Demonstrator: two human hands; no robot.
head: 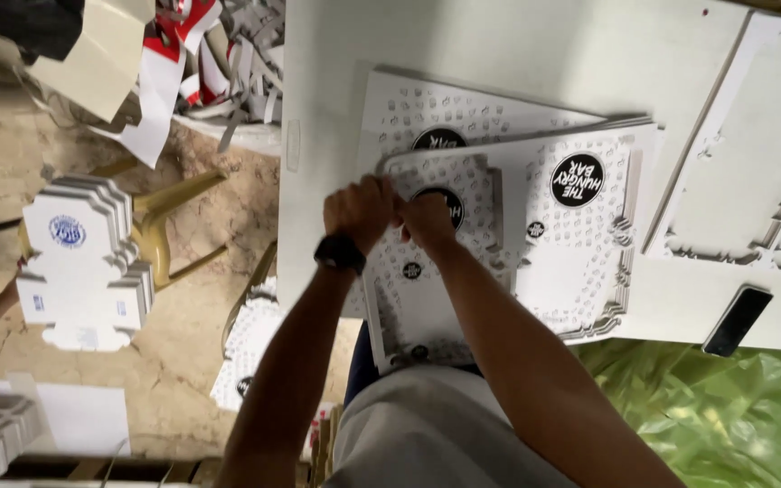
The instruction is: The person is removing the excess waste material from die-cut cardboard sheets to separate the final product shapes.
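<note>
White table (499,45) | left hand (361,212), right hand (427,220) fisted together on box blank (427,271)

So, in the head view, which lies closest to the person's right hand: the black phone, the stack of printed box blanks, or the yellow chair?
From the right hand:
1. Stack of printed box blanks, just right of it on the table.
2. Yellow chair, off to the left on the floor.
3. Black phone, far right, near the table's edge.

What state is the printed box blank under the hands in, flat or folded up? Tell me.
Flat: the printed box blank lies spread on the stack, both hands gripping its edge.
</note>
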